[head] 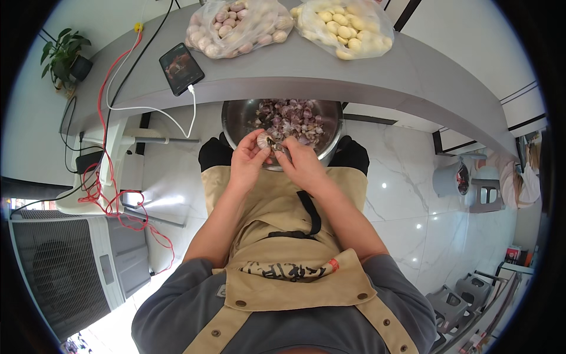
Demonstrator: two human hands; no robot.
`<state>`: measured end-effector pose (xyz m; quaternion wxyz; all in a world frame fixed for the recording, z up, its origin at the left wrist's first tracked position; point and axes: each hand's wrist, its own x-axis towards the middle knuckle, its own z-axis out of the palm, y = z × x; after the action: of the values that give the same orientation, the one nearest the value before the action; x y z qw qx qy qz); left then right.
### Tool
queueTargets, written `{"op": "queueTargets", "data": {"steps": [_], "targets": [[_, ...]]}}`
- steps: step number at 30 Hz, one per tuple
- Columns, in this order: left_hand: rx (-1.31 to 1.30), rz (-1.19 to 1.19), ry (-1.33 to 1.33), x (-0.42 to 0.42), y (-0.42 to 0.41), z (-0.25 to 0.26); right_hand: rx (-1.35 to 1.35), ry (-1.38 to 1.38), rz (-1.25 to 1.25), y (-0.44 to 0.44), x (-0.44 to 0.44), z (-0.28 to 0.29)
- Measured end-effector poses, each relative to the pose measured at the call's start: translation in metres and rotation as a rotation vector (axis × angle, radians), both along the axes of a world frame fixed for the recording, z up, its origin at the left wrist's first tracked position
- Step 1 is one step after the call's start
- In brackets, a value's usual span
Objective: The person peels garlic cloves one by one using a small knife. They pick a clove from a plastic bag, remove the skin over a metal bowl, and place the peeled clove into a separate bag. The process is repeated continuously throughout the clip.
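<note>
My left hand point(249, 160) holds a whitish garlic bulb point(264, 140) between thumb and fingers. My right hand point(305, 163) meets it from the other side, thumb and forefinger pinched on a small greyish thing point(283, 151) at the bulb's edge. Whether that is loose skin or a small blade cannot be made out. Both hands are over the near rim of a steel basin point(236, 117), which sits between my knees, partly under the counter. Purplish garlic skins and scraps point(294, 117) lie inside it.
On the grey counter point(283, 71) are a plastic bag of garlic bulbs point(239, 28), a bag of pale yellow bulbs point(345, 28) and a charging phone point(181, 68). Red cable point(106, 199) hangs at left by an air cooler point(62, 265). Grey stools point(460, 301) stand at right.
</note>
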<state>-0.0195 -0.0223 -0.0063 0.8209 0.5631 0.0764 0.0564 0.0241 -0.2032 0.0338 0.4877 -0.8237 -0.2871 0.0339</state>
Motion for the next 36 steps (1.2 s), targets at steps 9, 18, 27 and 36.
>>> {"op": "queueTargets", "data": {"steps": [9,18,27,36], "targets": [[0.046,0.079,-0.041,0.005,-0.010,0.001,0.009,-0.012,-0.202,0.006,0.018,-0.023],[-0.302,-0.010,0.010,0.007,-0.006,0.000,0.374,0.651,-0.012,0.003,0.045,-0.032],[-0.032,-0.023,-0.038,0.005,-0.007,-0.005,0.437,0.759,-0.003,0.017,0.036,-0.018],[-0.266,-0.026,0.011,0.007,-0.004,-0.012,0.513,0.775,0.007,0.012,0.031,-0.023]]}}
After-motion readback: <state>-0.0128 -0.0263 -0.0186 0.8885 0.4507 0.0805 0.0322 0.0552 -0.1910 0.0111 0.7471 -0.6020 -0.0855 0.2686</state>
